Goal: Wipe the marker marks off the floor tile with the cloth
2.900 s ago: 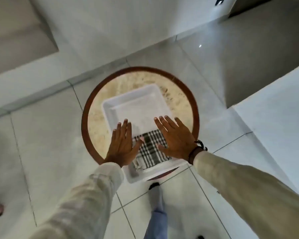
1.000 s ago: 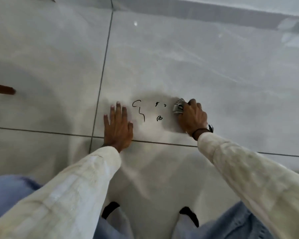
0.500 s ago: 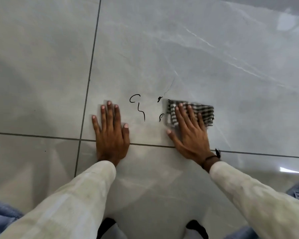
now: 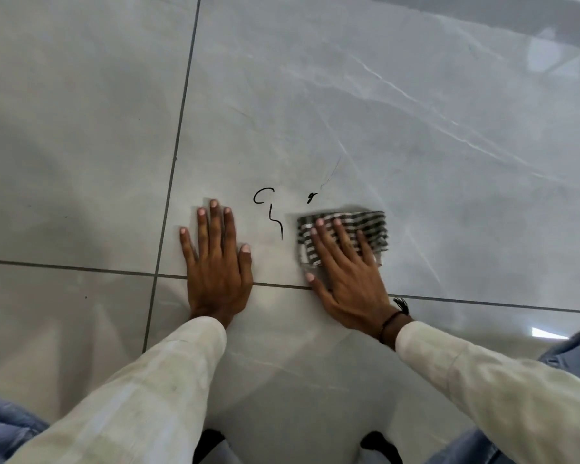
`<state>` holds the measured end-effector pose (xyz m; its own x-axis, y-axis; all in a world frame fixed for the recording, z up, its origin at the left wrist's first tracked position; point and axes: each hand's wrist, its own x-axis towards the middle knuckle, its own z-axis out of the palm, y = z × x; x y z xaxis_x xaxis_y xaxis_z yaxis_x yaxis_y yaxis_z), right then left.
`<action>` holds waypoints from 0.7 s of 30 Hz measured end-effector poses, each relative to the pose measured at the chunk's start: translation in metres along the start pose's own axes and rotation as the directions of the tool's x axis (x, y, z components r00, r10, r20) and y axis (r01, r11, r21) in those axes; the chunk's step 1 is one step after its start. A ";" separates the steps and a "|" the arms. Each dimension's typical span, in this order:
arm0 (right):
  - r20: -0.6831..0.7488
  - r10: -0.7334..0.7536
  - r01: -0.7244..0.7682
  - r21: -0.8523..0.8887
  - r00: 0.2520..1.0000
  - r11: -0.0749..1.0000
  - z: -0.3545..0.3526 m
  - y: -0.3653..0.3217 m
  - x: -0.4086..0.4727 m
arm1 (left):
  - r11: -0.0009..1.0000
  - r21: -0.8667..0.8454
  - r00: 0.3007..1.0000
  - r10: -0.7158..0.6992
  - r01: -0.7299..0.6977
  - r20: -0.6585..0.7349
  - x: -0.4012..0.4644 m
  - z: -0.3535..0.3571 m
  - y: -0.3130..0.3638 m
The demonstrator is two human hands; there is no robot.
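Black marker marks sit on a glossy grey floor tile (image 4: 349, 112): a long curl (image 4: 268, 212) and a small squiggle (image 4: 311, 196). A black-and-white checked cloth (image 4: 374, 226) lies flat on the tile just right of the curl and below the squiggle. My right hand (image 4: 345, 279) presses down on the cloth with its fingers spread, covering the cloth's left half. My left hand (image 4: 216, 262) rests flat on the tile left of the curl, holding nothing. Whatever lies beneath the cloth is hidden.
Grout lines run across beneath both palms (image 4: 81, 269) and up the left side (image 4: 178, 135). My knees in blue jeans (image 4: 570, 353) and dark shoes (image 4: 379, 443) are at the bottom edge. A thin faint scratch mark (image 4: 330, 175) lies above the squiggle.
My right hand went from a bunched grip on the cloth to a flat press. The cloth has slid left, and the lower small mark no longer shows. My left hand stays planted.
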<state>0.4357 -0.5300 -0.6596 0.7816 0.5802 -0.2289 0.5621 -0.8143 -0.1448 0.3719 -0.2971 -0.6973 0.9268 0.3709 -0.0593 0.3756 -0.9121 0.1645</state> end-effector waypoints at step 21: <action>-0.026 0.133 -0.131 0.064 0.991 0.989 -0.028 -0.013 0.084 | 0.996 0.014 0.996 -0.090 0.090 0.017 -0.009 -0.011 -0.038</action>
<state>0.5017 -0.4708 -0.6496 0.8561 0.4672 -0.2209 0.4365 -0.8826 -0.1748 0.3488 -0.2639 -0.6920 0.8891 0.4487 -0.0905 0.4575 -0.8773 0.1447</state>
